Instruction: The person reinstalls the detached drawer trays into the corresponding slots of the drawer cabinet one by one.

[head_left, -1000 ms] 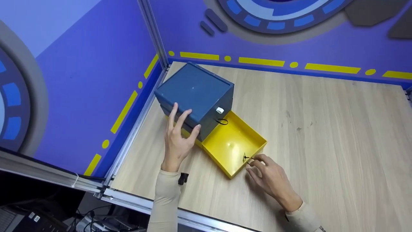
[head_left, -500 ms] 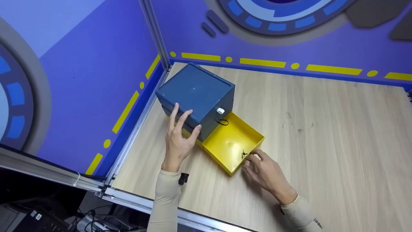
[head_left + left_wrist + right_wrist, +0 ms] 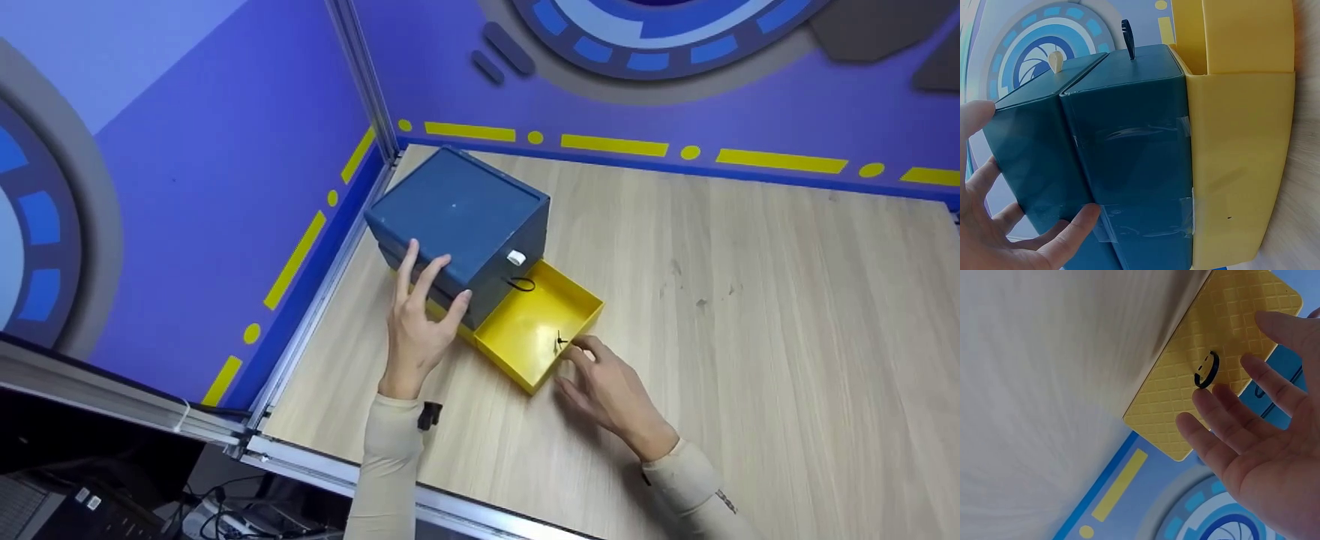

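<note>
A stacked drawer unit has blue upper tiers (image 3: 465, 210) and a yellow bottom tier (image 3: 1235, 146). Its yellow drawer (image 3: 529, 326) is partly pulled out, with nothing loose lying inside. My left hand (image 3: 420, 337) rests spread on the unit's near edge, fingertips on top and thumb at the side. At the drawer's front panel (image 3: 1157, 396) is my right hand (image 3: 615, 394), fingers extended and slightly bent, fingertips near the black loop handle (image 3: 1216, 363). Black tie ends (image 3: 559, 342) of that handle poke through inside the drawer.
A white knob (image 3: 516, 258) and another black loop (image 3: 523, 284) stick out from the blue drawer fronts. Blue-purple panels (image 3: 637, 120) wall the wooden table (image 3: 787, 337) at the left and back. A metal rail (image 3: 315, 469) runs along the near edge.
The yellow drawer has slid partway further into the unit, with my right hand moving along at its front. My left hand has stayed on the unit.
</note>
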`<state>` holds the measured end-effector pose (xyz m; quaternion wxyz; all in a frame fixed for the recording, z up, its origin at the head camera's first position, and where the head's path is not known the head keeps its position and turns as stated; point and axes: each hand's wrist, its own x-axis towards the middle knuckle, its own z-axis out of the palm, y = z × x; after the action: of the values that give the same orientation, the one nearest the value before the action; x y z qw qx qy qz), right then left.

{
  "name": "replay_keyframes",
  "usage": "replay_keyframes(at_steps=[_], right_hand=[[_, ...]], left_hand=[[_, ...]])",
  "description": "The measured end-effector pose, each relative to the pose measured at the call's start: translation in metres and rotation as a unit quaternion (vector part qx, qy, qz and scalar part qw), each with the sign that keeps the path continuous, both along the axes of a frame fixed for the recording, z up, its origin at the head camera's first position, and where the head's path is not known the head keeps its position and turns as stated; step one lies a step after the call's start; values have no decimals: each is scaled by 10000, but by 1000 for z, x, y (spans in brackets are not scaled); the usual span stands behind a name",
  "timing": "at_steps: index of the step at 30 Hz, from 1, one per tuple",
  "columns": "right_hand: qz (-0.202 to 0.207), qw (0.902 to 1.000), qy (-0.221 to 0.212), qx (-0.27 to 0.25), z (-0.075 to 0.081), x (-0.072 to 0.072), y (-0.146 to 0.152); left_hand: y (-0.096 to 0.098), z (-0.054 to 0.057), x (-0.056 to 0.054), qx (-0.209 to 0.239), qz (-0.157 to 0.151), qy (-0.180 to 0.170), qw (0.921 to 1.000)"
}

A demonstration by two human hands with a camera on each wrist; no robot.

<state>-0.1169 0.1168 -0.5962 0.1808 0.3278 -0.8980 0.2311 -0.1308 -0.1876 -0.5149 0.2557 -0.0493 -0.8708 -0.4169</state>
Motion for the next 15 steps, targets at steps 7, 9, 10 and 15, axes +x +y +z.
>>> replay_keyframes(at_steps=[7, 9, 10, 15], right_hand=[[48, 9999, -121, -18, -1, -9, -8], [65, 9999, -120, -16, -1, -12, -9], [72, 9999, -124, -18, 0, -12, -10], [65, 9998, -195, 1, -1, -16, -14]], left_hand=[[0, 0, 0, -1, 41, -1, 10000], [1, 0, -1, -10, 53, -14, 10000], [1, 0, -1, -11, 52, -8, 10000], [0, 0, -1, -21, 48, 28, 10000]])
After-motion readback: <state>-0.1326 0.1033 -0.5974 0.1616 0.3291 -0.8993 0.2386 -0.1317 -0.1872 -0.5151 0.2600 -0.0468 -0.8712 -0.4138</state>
